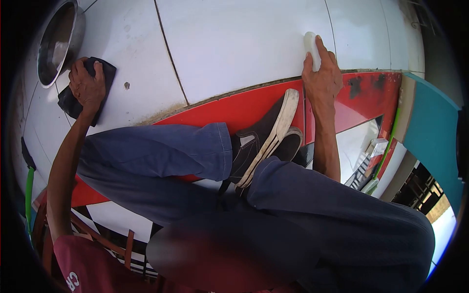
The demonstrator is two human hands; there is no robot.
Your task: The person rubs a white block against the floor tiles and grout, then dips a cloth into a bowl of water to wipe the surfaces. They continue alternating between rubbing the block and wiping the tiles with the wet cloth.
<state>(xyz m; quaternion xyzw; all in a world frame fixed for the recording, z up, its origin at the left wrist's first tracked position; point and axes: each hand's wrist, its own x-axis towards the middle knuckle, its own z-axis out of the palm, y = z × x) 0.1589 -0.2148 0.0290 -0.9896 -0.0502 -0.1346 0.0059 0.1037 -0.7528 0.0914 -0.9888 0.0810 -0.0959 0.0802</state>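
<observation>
My left hand (88,84) is on a black, folded cloth-like piece (108,73) that lies on the white tiles, its fingers curled over the upper part. Just above that hand is a round metal bowl (76,36). My right hand (323,75) reaches over the red edge and grips a small white oblong block (311,46) between thumb and fingers, against the white tiled surface (234,44). The block's exact kind cannot be made out, and part of it is hidden by the fingers.
My crossed legs and dark shoes (266,134) are beside the red tiled strip (234,105). At right are a white pack (378,146), a green strip (394,124) and a teal panel (435,132). A green-handled tool (29,190) is at far left.
</observation>
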